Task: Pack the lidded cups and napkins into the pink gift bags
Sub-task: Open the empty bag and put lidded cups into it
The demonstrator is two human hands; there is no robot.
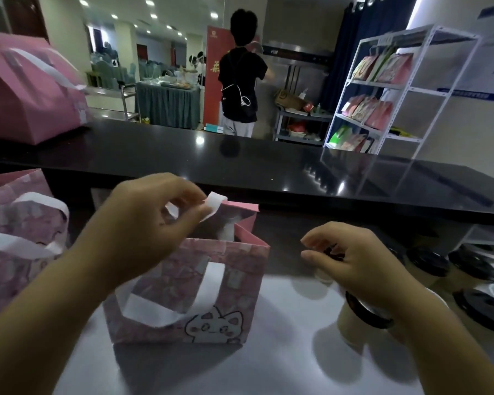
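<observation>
1. Head view: the left hand [146, 223] pinches the white handle [215, 205] on the far edge of the pink gift bag [200, 297] between thumb and fingertips, above the bag's open mouth.
2. Right of centre, the right hand [351, 260] has its fingers curled down over a black-lidded cup [324, 276]; I cannot tell whether it grips the lid.
3. The bag stands upright at frame centre on the pale worktop [283, 357], its cat drawing [214, 327] facing the camera.
4. A second cup [354, 323] stands under the right wrist, and more cups [428, 262] cluster at the right edge.
5. A second bag [17, 238] stands at the left edge, and a third bag [26, 92] is on the black counter [268, 163] at upper left.
6. At upper right, a white rack [411, 89] holds pink bags.
</observation>
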